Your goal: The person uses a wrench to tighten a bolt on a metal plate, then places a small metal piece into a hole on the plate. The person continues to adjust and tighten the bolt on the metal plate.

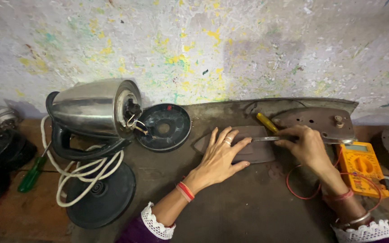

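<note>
Lace-edged purple cuffs (pixel 157 224) are seen lowest in the view, at the wrists of both arms. From the left cuff, the left hand (pixel 219 155) is stretched out flat, fingers spread and nothing gripped, pressed palm-down on a dark, pointed iron soleplate (pixel 260 152) that lies on the worn grey mat (pixel 230 207) near the middle of the bench. The right hand (pixel 307 146) is closed around a yellow-handled screwdriver (pixel 266 122), whose metal shaft is laid across the soleplate toward the left fingertips. Just behind the right hand, a brown iron body plate (pixel 320 120) with holes and two small posts is set against the wall. To the right, a yellow multimeter (pixel 361 165) is placed beside the right forearm, and a thin red wire (pixel 296 191) is looped on the mat under that arm. To the left of the mat, a steel electric kettle (pixel 91 108) is laid on its side with its wiring exposed; its round black bottom cover (pixel 164 127) is propped just beside it. A white power cord (pixel 79 173) is coiled over a black round kettle base (pixel 102 195). Farther left, a green-handled screwdriver (pixel 31 173) is left on the wooden bench.
</note>
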